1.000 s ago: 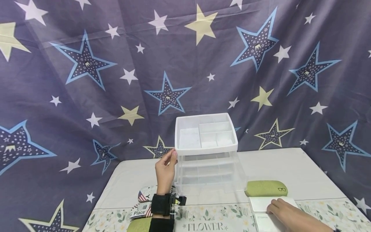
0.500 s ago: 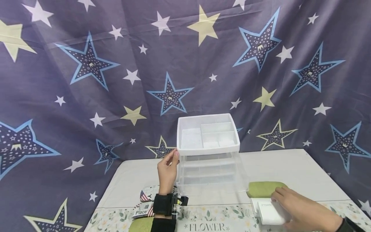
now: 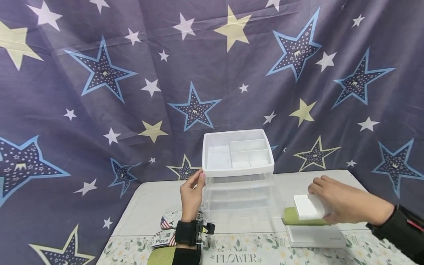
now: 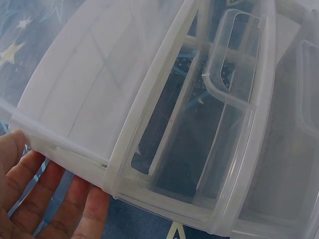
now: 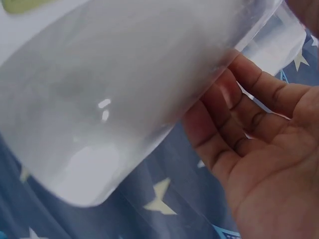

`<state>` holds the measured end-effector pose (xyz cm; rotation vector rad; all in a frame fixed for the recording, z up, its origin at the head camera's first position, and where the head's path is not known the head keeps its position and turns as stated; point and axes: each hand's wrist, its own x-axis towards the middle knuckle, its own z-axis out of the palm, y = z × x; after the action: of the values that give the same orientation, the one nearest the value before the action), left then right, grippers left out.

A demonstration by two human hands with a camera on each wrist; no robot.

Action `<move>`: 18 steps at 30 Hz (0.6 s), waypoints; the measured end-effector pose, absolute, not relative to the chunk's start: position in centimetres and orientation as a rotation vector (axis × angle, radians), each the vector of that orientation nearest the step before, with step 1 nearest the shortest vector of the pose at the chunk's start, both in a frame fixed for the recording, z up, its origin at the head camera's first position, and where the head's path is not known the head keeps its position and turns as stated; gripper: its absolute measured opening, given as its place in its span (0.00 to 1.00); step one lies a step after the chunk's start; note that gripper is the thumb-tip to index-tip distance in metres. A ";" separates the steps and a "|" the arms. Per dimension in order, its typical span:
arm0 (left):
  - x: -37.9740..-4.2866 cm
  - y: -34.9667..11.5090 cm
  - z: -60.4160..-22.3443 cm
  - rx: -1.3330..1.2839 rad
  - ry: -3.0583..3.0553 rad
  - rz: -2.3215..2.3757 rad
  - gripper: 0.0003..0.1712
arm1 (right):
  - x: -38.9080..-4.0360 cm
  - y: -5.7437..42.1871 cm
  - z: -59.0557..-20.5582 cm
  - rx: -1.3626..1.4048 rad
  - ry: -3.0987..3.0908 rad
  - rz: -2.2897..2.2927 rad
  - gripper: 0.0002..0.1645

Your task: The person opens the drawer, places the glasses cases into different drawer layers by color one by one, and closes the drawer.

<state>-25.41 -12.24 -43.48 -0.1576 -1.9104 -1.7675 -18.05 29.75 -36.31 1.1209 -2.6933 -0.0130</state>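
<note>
My left hand (image 3: pixel 191 193) pinches the front left corner of a clear plastic drawer unit (image 3: pixel 238 172), whose white top tray has several compartments. In the left wrist view, the fingertips (image 4: pixel 94 206) meet the edge of the unit beside its clear drawers (image 4: pixel 229 99). To the right, my right hand (image 3: pixel 341 201) grips a glossy white case (image 3: pixel 308 207) with rounded corners, raised above the table. Its fingers (image 5: pixel 204 132) curl against the case's edge in the right wrist view. Below it lie a similar white case (image 3: pixel 314 237) and a green glasses case (image 3: pixel 290 216), partly covered by the held one.
Left of the unit, behind my left forearm, lie two newsprint-patterned cases (image 3: pixel 163 238) and a green case (image 3: pixel 160 256), partly hidden. A floral cloth strip (image 3: pixel 261 244) runs along the front of the white table (image 3: pixel 155 198). A star-patterned curtain (image 3: pixel 212 70) hangs behind.
My right hand has picked up one white case from the front right and lifted it up and away over the green glasses case. My left hand stays at the unit's corner.
</note>
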 end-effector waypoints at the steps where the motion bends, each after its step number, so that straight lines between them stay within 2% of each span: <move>1: -25.4 -12.3 -43.4 -0.160 -1.915 -1.764 0.18 | -18.3 29.7 -35.6 1.116 -2.695 -0.023 0.39; 9: -25.3 -12.2 -43.5 -0.169 -1.915 -1.759 0.19 | -19.9 29.0 -31.2 1.080 -2.721 -0.030 0.40; 18: -25.4 -12.3 -43.3 -0.170 -1.909 -1.766 0.18 | -21.6 27.6 -28.4 1.079 -2.662 -0.057 0.41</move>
<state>-25.36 -12.28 -43.29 -0.1695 -1.9090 -1.7664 -21.61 27.59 -28.41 1.0790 -2.6621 -0.0572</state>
